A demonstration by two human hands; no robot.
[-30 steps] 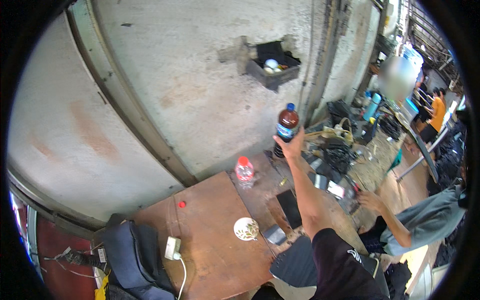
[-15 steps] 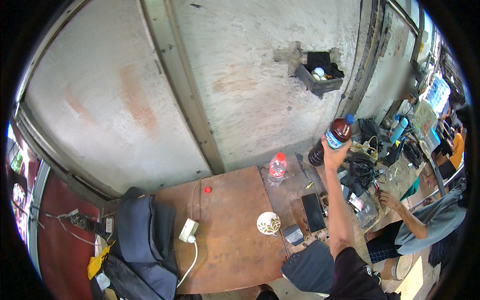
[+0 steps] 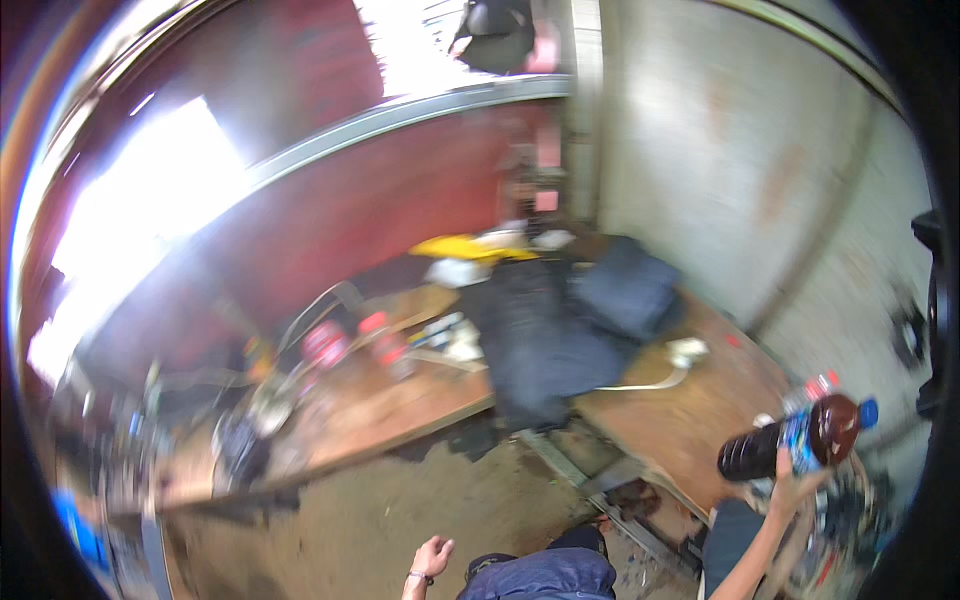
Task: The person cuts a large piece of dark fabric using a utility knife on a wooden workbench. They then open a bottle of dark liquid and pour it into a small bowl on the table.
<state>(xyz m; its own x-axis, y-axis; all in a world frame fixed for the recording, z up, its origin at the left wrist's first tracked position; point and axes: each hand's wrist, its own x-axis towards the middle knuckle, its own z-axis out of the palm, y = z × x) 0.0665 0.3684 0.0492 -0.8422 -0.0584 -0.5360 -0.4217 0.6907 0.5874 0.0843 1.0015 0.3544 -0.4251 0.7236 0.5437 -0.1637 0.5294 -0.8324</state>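
Note:
My right hand is wrapped round a large plastic bottle of dark brown liquid with a blue cap and a blue label. The bottle lies tilted almost sideways above the right end of the brown table, its cap toward the wall. Partly behind it stands a clear bottle with a red label. Low in the middle, beside my lap, my left hand hangs over the floor with a band on its wrist. Its fingers look loosely apart, and nothing shows in them.
A white power socket with a cable lies on the table beside dark folded padding. Black cloth drapes over the corner. On the blurred left bench, a red-capped bottle stands among clutter. A metal table frame runs near the floor.
The view has swung left toward the red wall and second bench. My right hand still grips the brown bottle, now tipped sideways and lower. My left hand has come into view.

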